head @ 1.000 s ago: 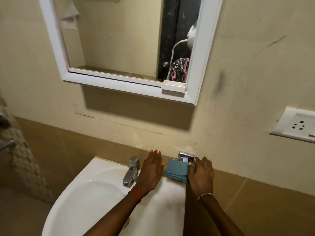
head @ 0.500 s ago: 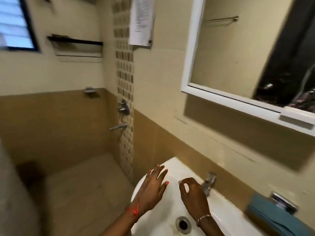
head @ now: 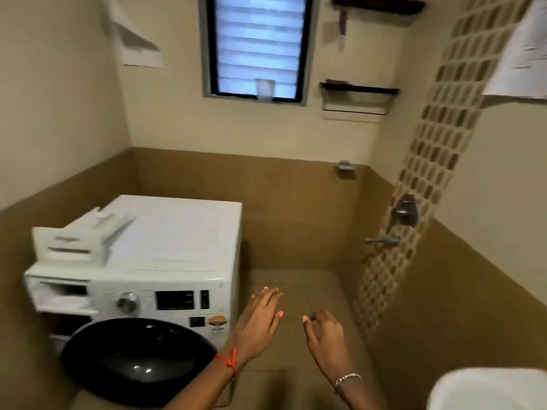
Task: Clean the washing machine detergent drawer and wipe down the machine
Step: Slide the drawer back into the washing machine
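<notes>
A white front-loading washing machine (head: pixel 174 241) stands at the left, its black round door (head: pixel 133 359) facing me. The white detergent drawer (head: pixel 80 235) lies removed on the machine's top, at its left front corner. Below it the drawer slot (head: pixel 63 294) gapes in the front panel. My left hand (head: pixel 260 324) hovers in the air just right of the machine's front, fingers straight, holding nothing. My right hand (head: pixel 324 335) hangs beside it with fingers loosely curled, empty.
A white sink (head: pixel 488 389) edge shows at the bottom right. A wall tap (head: pixel 405 216) and spout sit on the patterned tile strip at the right. A window (head: pixel 257 45) and shelves are on the far wall. Tiled floor (head: pixel 296 291) lies open between machine and wall.
My view has swung left from the sink and mirror to the washing machine. My right hand let go of the blue cloth at the sink; both hands now hang free in the air.
</notes>
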A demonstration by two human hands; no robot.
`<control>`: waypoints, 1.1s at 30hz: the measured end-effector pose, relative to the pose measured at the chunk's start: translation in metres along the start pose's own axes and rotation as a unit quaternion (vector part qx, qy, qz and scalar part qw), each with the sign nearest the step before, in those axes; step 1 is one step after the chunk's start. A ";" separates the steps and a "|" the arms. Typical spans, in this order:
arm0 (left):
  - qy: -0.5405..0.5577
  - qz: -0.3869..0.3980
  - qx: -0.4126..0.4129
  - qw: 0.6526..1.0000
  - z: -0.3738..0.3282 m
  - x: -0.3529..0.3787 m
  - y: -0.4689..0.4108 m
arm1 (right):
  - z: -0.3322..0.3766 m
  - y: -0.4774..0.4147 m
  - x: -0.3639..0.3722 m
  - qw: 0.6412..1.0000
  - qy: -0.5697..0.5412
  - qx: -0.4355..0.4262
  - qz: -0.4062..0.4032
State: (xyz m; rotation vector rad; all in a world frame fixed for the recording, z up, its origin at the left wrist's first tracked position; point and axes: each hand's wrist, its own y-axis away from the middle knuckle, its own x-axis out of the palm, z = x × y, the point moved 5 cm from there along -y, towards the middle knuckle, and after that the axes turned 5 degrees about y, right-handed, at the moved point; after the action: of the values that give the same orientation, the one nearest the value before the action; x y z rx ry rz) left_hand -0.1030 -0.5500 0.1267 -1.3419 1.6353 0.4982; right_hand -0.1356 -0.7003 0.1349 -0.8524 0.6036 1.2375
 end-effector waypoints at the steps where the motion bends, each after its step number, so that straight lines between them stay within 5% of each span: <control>1: -0.016 -0.007 -0.013 1.000 0.027 -0.015 0.003 | 0.021 -0.007 0.019 1.000 -0.003 -0.011 0.013; 12: -0.077 -0.052 -0.150 0.984 0.235 -0.147 0.046 | 0.214 -0.064 0.162 0.986 -0.025 -0.146 0.082; 22: 0.019 -0.086 -0.298 0.950 0.339 -0.204 0.048 | 0.294 -0.116 0.259 0.962 0.031 -0.218 0.162; 29: 0.194 -0.165 -0.452 0.855 0.421 -0.233 0.029 | 0.329 -0.163 0.327 0.945 0.039 -0.238 0.219; 33: 0.374 -0.258 -0.512 0.729 0.459 -0.239 0.019 | 0.345 -0.188 0.358 0.936 0.041 -0.254 0.242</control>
State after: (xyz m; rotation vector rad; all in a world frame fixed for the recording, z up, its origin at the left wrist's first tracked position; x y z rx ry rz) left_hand 0.0551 -0.0579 0.1014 -3.0511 1.4289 0.5684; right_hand 0.1158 -0.2344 0.0874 -1.2362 0.5877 1.8620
